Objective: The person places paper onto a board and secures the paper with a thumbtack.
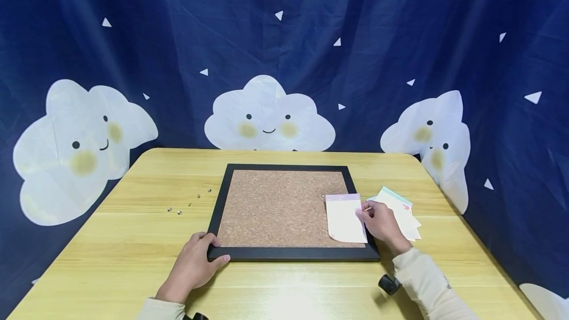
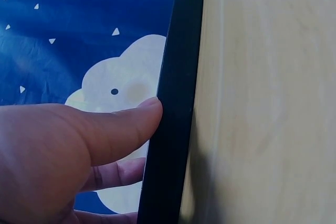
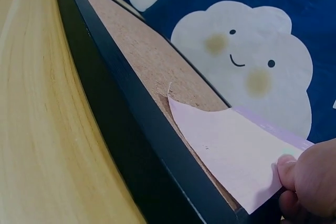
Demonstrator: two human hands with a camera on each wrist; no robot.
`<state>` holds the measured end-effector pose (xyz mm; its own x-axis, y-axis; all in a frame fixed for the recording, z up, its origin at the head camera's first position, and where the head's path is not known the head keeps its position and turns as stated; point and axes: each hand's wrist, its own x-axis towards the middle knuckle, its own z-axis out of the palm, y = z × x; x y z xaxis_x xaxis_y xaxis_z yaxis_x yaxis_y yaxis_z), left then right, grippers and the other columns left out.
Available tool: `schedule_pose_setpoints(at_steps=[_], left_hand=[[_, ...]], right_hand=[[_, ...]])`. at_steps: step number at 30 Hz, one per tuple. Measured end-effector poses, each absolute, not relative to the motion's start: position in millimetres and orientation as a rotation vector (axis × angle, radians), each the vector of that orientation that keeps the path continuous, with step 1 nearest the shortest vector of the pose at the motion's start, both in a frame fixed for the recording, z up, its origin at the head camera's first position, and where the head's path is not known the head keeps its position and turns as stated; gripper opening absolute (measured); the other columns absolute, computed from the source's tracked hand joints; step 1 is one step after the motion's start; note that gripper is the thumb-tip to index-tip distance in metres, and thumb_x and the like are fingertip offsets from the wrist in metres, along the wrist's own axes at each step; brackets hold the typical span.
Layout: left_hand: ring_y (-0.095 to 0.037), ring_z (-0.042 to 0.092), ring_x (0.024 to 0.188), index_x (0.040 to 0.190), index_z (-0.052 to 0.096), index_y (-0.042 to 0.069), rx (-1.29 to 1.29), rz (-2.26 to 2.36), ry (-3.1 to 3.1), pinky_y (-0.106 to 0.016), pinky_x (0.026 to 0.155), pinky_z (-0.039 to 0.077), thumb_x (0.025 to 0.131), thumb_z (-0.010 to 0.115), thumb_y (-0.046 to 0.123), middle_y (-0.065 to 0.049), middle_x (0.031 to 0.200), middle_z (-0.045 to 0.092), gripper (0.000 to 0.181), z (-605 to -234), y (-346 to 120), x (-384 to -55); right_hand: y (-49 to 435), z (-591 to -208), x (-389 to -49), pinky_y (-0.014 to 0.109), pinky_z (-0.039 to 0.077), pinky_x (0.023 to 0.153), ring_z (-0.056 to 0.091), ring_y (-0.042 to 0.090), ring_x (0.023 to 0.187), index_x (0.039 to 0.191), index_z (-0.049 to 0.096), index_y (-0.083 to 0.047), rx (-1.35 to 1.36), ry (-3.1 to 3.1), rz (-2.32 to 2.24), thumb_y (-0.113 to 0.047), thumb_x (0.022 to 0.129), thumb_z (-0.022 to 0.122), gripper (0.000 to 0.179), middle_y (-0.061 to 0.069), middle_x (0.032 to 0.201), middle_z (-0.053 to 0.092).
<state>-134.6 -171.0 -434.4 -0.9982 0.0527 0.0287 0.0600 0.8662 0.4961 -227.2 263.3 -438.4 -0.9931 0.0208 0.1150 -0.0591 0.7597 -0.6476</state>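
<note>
A cork board (image 1: 284,206) in a black frame lies flat on the table. My left hand (image 1: 194,261) grips its near left corner, fingers over the left side and thumb (image 2: 144,114) against the front edge. Between thumb and fingers, my right hand (image 1: 381,221) pinches the right edge of a white notepaper sheet (image 1: 345,221) with a purple top strip. That sheet lies over the board's right part, and its near left corner curls up in the right wrist view. Beyond the right hand, several more paper sheets (image 1: 397,211) are fanned out on the table, partly hidden by it.
Several tiny shiny pieces, perhaps pushpins (image 1: 180,212), lie scattered on the wooden table (image 1: 111,251) left of the board. A dark blue curtain (image 1: 266,23) with white clouds hangs around the table's back and sides.
</note>
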Motion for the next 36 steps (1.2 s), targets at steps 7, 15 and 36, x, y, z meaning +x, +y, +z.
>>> schedule_pose_setpoints(at_steps=[7,15,36], left_hand=[[-0.043,0.053,0.11,0.095,0.061,0.011,-0.078,-0.807,-3.032,-0.056,0.091,0.043,0.08,0.08,0.029,-0.026,0.12,0.053,0.03,-433.7,-171.2,-134.5],[-0.042,0.054,0.109,0.095,0.062,0.011,-0.078,-0.811,-3.027,-0.056,0.09,0.043,0.08,0.08,0.029,-0.026,0.12,0.053,0.03,-433.4,-170.9,-133.9],[-0.043,0.054,0.109,0.096,0.062,0.01,-0.069,-0.799,-3.039,-0.056,0.09,0.043,0.081,0.08,0.03,-0.025,0.121,0.053,0.031,-433.6,-170.3,-133.9]], right_hand=[[262.6,-439.6,-226.8,0.03,0.043,0.058,0.054,0.017,0.065,0.092,0.064,-0.002,0.071,-2.835,1.041,-0.013,0.092,0.066,0.011,0.003,0.072,0.063],[261.8,-442.1,-226.0,0.028,0.042,0.056,0.051,0.015,0.062,0.086,0.063,-0.003,0.136,-2.809,1.0,-0.01,0.086,0.071,0.011,0.0,0.068,0.058],[262.5,-447.7,-226.1,0.027,0.038,0.054,0.047,0.013,0.056,0.092,0.064,-0.002,0.172,-2.809,0.937,-0.013,0.08,0.078,0.021,-0.004,0.062,0.051]])
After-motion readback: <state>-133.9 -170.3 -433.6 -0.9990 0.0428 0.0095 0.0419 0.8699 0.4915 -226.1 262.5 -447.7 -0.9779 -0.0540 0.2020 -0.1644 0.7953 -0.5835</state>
